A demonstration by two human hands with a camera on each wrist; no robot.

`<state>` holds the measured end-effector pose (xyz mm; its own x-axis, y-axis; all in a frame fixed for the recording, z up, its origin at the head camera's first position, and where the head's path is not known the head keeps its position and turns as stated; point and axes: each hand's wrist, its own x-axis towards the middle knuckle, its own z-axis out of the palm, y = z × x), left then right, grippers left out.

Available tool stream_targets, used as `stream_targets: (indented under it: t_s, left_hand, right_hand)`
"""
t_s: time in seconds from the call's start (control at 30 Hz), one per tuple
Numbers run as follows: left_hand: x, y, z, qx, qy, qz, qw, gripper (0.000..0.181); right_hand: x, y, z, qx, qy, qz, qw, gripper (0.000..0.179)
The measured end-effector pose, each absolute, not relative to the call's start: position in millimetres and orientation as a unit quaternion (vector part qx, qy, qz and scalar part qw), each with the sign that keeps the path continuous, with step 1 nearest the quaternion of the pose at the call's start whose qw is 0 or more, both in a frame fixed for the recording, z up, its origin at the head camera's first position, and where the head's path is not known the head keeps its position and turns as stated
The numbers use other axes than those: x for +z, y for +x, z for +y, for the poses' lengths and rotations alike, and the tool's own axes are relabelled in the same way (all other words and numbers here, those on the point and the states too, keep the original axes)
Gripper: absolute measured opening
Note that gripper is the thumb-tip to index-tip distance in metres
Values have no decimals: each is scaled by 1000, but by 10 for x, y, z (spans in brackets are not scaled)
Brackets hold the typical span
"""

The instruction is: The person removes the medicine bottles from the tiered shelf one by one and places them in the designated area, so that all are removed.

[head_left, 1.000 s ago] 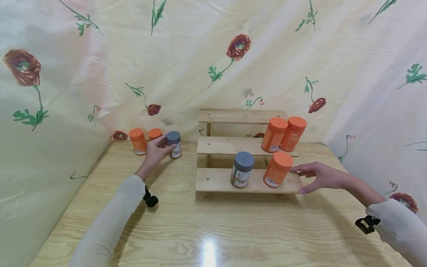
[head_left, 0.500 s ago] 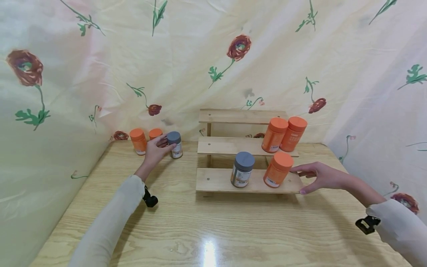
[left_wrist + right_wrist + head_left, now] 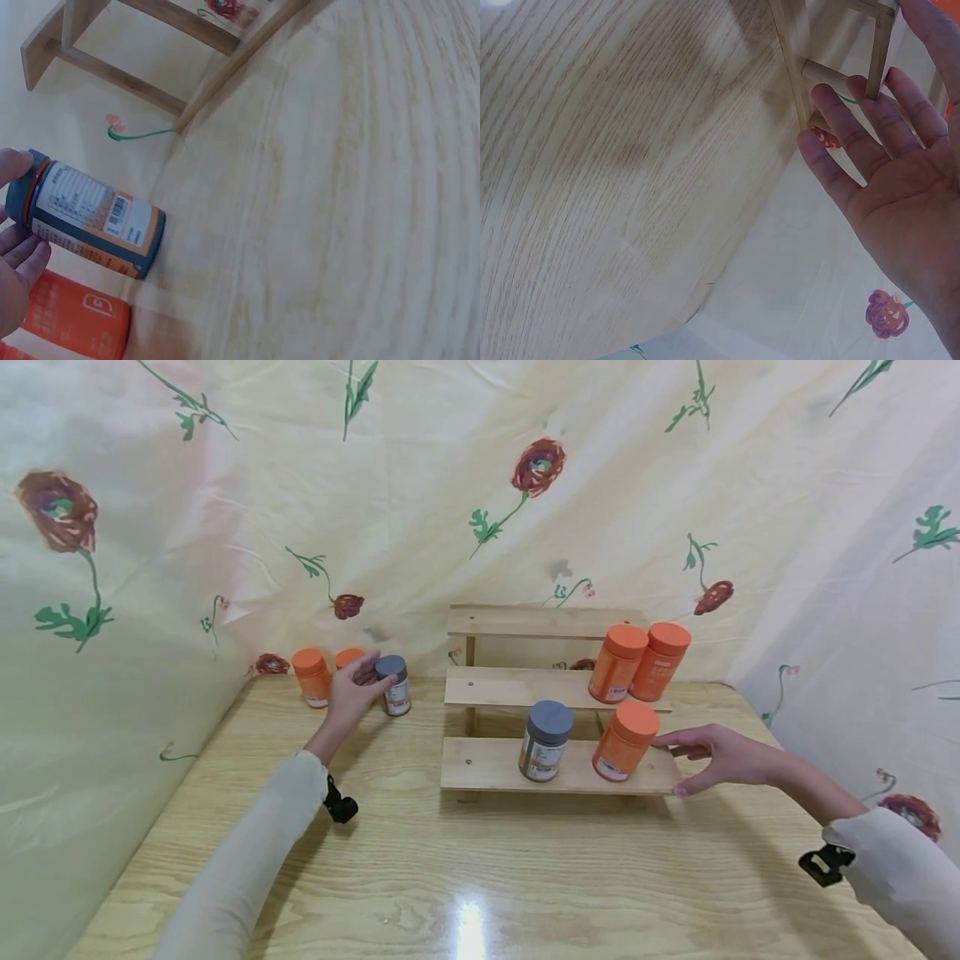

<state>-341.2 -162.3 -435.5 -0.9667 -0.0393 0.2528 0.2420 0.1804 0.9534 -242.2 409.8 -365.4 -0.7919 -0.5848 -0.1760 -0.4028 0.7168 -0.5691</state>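
Observation:
At the back left of the table, my left hand (image 3: 348, 700) holds a dark grey-lidded jar (image 3: 397, 696) by its lid. In the left wrist view the thumb lies on one side of the grey lid (image 3: 22, 187) and the fingers (image 3: 28, 259) on the other; the jar stands upright on the table. My right hand (image 3: 723, 760) grips the right end of the lowest step of a three-tier wooden shelf (image 3: 480, 764), thumb at the front edge and fingers behind. On that step stand another grey-lidded jar (image 3: 543, 747) and an orange jar (image 3: 624, 747).
Two orange jars (image 3: 617, 664) stand close together at the right of the middle step. Left of my left hand are an orange jar (image 3: 311, 681) and one partly hidden behind the hand, its orange lid (image 3: 348, 657) showing. Floral cloth (image 3: 420, 485) hangs behind the wooden table (image 3: 420, 868).
My left hand has shifted slightly upward, its fingers and thumb now higher against the jar's lid. The jar stays in place, and my right hand and the shelf have not moved.

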Motion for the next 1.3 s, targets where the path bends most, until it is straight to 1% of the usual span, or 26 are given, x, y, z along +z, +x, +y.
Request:
stream_targets:
  t_s: [0.17,0.4,0.67,0.8,1.07,1.3]
  left_hand:
    - [-4277,-3439,-1588,-641,-63,-755,122,63]
    - [-4117,-3456,-1544,-638,-78,-749,157,58]
    - [-3907,-3466,-1423,-630,-105,-750,172,59]
    - [-3766,-3436,-1292,-629,-130,-749,163,58]
    - [-3563,-3410,-968,-635,-198,-737,120,62]
    - [-3407,-3397,-701,-620,-242,-742,80,61]
  right_hand:
    - [-3648,-2420,4094,-259,-269,911,174,68]
    - [-3647,-2421,4105,-265,-272,908,176,68]
    - [-3657,-2427,4111,-270,-282,904,173,67]
    - [-3658,-2431,4112,-270,-281,904,175,68]
    - [-3653,-2426,4101,-262,-274,908,178,68]
    - [-3650,-2416,4103,-264,-271,908,179,68]
